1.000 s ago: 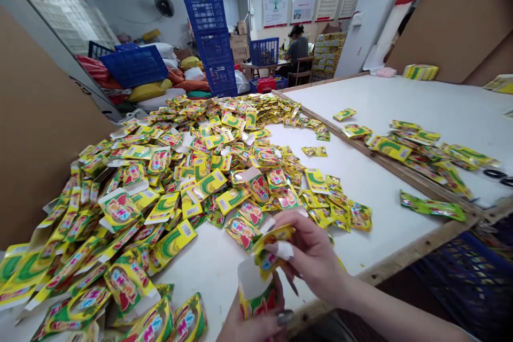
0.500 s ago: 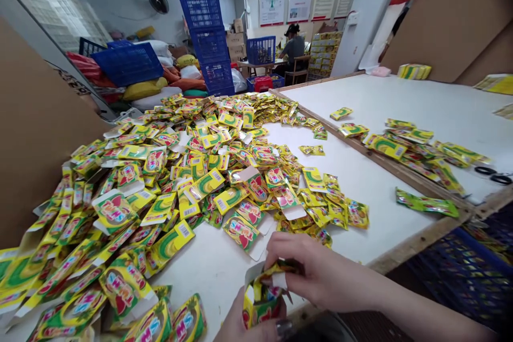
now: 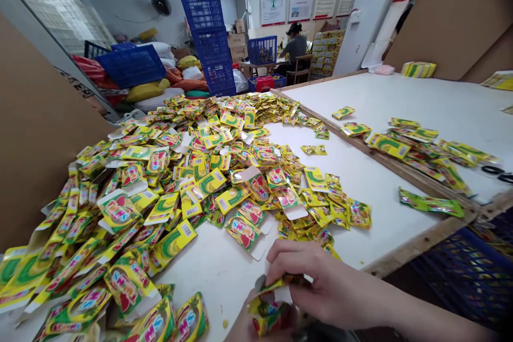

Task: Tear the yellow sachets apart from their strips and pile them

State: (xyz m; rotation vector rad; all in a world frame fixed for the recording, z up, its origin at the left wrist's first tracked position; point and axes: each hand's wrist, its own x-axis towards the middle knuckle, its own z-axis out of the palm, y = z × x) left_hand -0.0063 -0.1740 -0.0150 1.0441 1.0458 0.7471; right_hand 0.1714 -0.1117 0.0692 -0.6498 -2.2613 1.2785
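Observation:
Low at the table's front edge, my left hand (image 3: 241, 323) is closed around a small printed candy box (image 3: 267, 321), yellow and green with red fruit. My right hand (image 3: 320, 286) pinches a yellow candy sachet (image 3: 289, 280) at the box's open top. Part of the sachet seems to be inside the box; my fingers hide how far. Just beyond the hands lies another candy box (image 3: 243, 231) with its white flap open. A cluster of yellow sachets (image 3: 316, 200) is on the white table beyond my right hand.
A big heap of candy boxes (image 3: 160, 208) covers the table's left and middle. A wooden strip (image 3: 360, 148) divides the table; more packs (image 3: 387, 145), scissors (image 3: 497, 172) and a green packet (image 3: 430, 204) lie rightward. Blue crates (image 3: 210, 37) and a seated person (image 3: 295, 51) are behind.
The sachet in my right hand has moved down from above the box to its open top. Both hands have sunk a little toward the table's front edge.

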